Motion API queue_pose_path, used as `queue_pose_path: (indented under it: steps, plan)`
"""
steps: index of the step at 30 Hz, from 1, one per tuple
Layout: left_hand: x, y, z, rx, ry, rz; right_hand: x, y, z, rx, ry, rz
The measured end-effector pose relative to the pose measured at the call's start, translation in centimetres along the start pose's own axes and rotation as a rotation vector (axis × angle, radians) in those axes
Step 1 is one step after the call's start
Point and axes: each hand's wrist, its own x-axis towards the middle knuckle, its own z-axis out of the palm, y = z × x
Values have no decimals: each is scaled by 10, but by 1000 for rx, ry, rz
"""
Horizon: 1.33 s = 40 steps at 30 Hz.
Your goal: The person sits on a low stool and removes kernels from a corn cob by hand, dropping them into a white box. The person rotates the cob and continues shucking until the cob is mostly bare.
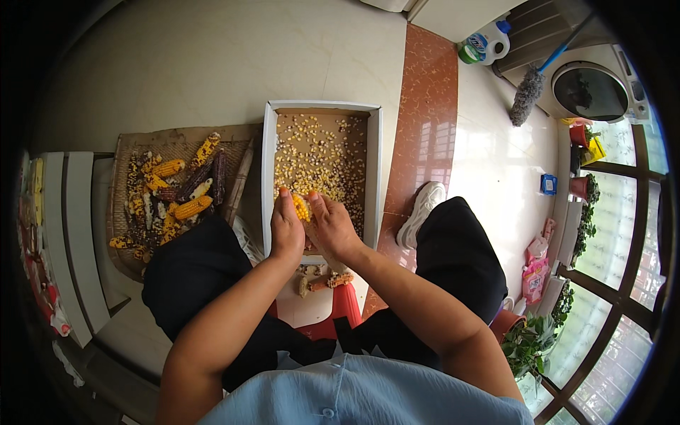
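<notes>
Between my two hands is a yellow corn cob [302, 208], held over the near half of a shallow white cardboard box [267, 152]. My left hand [286, 230] is closed round its left side, thumb up along it. My right hand [331, 224] grips it from the right, its thumb also on the kernels. Loose yellow and pale corn kernels [315, 152] lie scattered over the box's brown bottom. Most of the cob is hidden by my fingers.
To the left, a woven mat [134, 198] bears several yellow and dark corn cobs [168, 168]. Stripped cobs [330, 282] lie between my feet, near something red [345, 304]. Potted plants [535, 343] line the windows at right. A grey duster [528, 95] and a detergent bottle [489, 44] stand far right.
</notes>
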Motion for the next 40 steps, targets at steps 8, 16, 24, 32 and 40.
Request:
queue_pose_path:
  steps: [8,16,24,32,40]
  plan:
    - [-11,20,4,-3,-43,61,0,-3,6,213,-110,-44]
    - [-15,24,3,90,-23,151,-7,-17,3,197,-7,61]
    - [-10,23,0,-116,-13,-27,-3,-13,7,239,-16,55]
    - [-6,16,2,-24,105,23,-5,-14,0,370,-167,102]
    - [-4,32,-11,-127,-182,-73,-12,-24,-5,180,-259,166]
